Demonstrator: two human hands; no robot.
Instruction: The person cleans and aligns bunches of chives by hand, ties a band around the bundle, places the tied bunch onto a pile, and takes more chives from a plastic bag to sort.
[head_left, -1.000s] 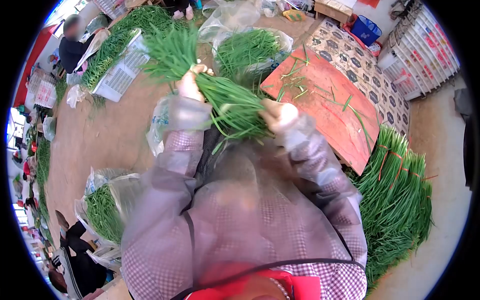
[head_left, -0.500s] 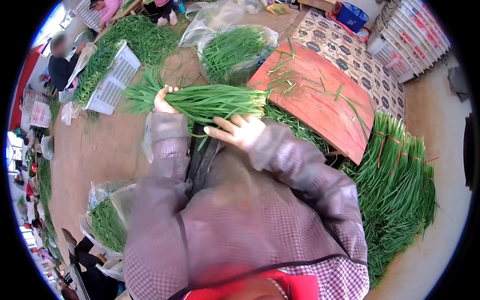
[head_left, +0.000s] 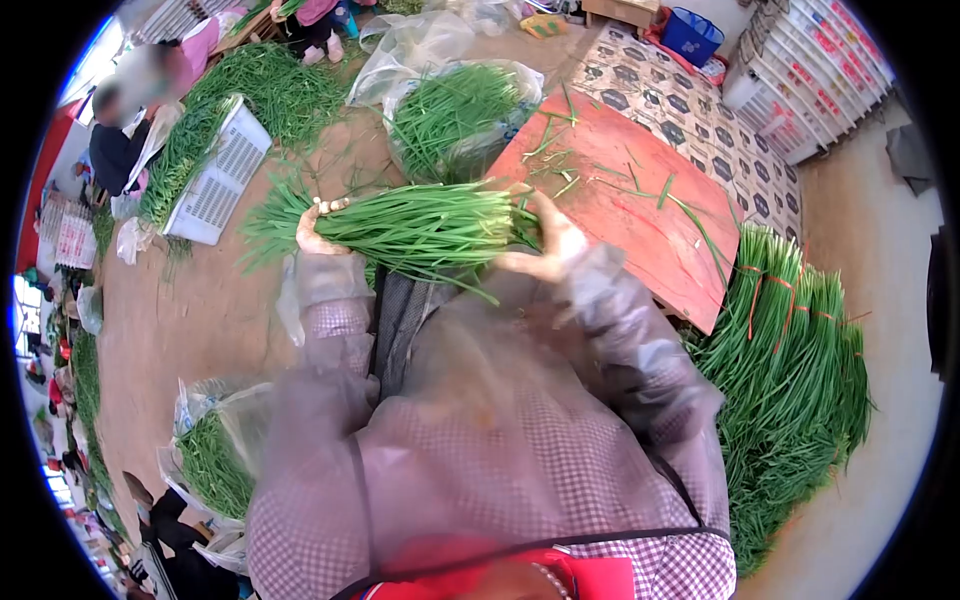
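Note:
A thick bundle of garlic chives [head_left: 420, 225] lies crosswise in front of my chest, leaf tips to the left and pale cut ends to the right. My left hand [head_left: 322, 230] is wrapped round its leafy part, fingers curled over the top. At the pale ends is my right hand [head_left: 552, 243], thumb and fingers spread apart and cupped around the butt of the bundle. A few blades droop loose below it. Just beyond my right hand stands a red board [head_left: 630, 190] with scattered chive scraps on it.
Bundles of chives tied with red bands [head_left: 790, 300] stand at right. An open plastic bag of chives [head_left: 455, 115] sits ahead, another bag [head_left: 215, 460] at lower left. A white crate [head_left: 220, 175] leans by a chive heap [head_left: 270, 85]. Other people sit at far left.
My right hand has moved from below the bundle to its pale cut ends, turning its palm toward them. The left hand keeps its grip and has shifted slightly lower in view.

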